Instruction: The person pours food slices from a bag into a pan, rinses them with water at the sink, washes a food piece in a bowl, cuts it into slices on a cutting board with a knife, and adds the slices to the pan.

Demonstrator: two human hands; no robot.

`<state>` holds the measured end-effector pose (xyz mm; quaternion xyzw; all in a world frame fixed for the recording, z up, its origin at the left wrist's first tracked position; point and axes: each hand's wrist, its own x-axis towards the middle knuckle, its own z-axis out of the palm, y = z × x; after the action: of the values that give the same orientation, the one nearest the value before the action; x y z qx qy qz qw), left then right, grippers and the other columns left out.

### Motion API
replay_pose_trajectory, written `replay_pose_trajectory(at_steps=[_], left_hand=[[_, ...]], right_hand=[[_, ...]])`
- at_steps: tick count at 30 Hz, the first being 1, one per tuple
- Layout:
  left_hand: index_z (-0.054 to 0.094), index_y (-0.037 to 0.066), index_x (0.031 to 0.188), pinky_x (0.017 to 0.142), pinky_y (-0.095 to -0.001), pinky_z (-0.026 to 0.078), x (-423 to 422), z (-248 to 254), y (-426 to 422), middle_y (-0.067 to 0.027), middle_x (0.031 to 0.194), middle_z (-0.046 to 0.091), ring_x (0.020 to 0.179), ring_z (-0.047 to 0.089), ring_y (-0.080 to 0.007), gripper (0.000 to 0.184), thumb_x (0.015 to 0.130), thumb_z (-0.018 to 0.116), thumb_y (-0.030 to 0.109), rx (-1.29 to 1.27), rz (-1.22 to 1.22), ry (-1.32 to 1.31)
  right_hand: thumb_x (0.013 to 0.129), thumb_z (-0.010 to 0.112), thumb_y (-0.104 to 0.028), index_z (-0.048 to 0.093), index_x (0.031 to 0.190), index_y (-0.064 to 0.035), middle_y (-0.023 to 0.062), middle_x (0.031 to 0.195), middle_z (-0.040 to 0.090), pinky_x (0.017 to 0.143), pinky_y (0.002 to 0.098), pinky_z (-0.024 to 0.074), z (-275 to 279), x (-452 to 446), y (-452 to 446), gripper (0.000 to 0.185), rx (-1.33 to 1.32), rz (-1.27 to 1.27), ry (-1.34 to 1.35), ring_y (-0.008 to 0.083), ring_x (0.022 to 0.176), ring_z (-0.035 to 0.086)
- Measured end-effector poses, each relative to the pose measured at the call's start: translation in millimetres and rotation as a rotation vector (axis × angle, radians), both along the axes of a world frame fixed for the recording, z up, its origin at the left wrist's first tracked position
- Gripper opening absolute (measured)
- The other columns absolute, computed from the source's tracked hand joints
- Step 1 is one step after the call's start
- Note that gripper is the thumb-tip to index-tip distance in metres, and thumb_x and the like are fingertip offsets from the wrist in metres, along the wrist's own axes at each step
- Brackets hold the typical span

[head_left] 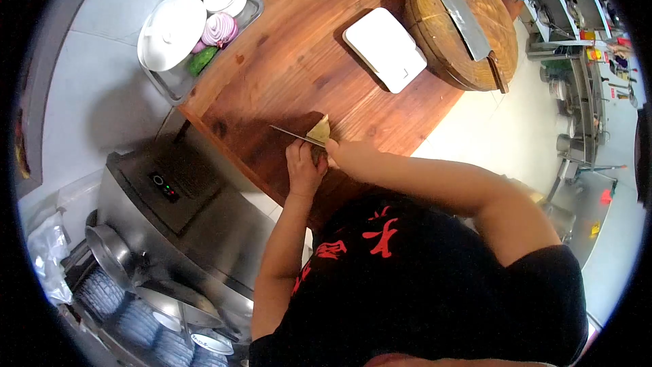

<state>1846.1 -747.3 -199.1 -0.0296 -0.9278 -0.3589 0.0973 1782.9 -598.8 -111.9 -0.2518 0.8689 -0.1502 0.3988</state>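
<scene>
Tapering to a point, yellowish-brown piece point(319, 128)

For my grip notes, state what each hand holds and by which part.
The right hand grips a thin grey metal knife by its mostly hidden handle. The left hand seems to steady a tapered yellowish food piece by its near end.

Knife point(292, 134) (blade edge-on) across yellowish chunk point(318, 129).
</scene>
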Motion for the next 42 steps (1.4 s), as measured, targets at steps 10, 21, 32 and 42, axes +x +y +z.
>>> replay_pose_trajectory(at_steps=[10,21,32,42], left_hand=[[0.044,0.004,0.111,0.086,-0.0464,0.040,14,30,13,-0.0220,0.109,0.046,0.100,0.046,-0.0394,0.054,0.066,0.072,0.013,-0.121,0.085,-0.074],[0.031,0.001,0.130,0.097,-0.0415,0.035,61,56,16,-0.0194,0.118,0.041,0.111,0.044,-0.0330,0.075,0.066,0.069,0.009,0.226,0.346,0.071],[0.043,0.001,0.127,0.096,-0.0430,0.033,48,13,5,-0.0222,0.127,0.035,0.115,0.039,-0.0340,0.049,0.083,0.055,0.019,0.767,0.493,-0.456],[0.037,0.004,0.130,0.098,-0.0445,0.035,52,44,6,-0.0248,0.123,0.041,0.116,0.040,-0.0392,0.073,0.065,0.069,0.009,0.146,0.096,-0.231]], right_hand=[[0.089,0.039,-0.016,0.044,0.107,-0.0010,0.0229,0.094,0.060,0.071,0.0432,0.0515,-11,11,14,0.024,-0.141,0.085,0.255,0.0358,0.087,0.062],[0.084,0.045,-0.016,0.043,0.101,-0.0060,0.0228,0.082,0.060,0.067,0.0471,0.0463,-2,36,79,0.019,-0.017,-0.205,-0.014,0.0403,0.081,0.060],[0.082,0.040,-0.007,0.040,0.098,-0.0028,0.0252,0.076,0.059,0.064,0.0498,0.0454,-5,55,77,0.016,-0.112,-0.152,0.068,0.0426,0.077,0.059],[0.080,0.042,-0.005,0.041,0.097,-0.0016,0.0247,0.074,0.059,0.064,0.0496,0.0453,-6,59,79,0.018,-0.162,-0.178,0.123,0.0425,0.074,0.059]])
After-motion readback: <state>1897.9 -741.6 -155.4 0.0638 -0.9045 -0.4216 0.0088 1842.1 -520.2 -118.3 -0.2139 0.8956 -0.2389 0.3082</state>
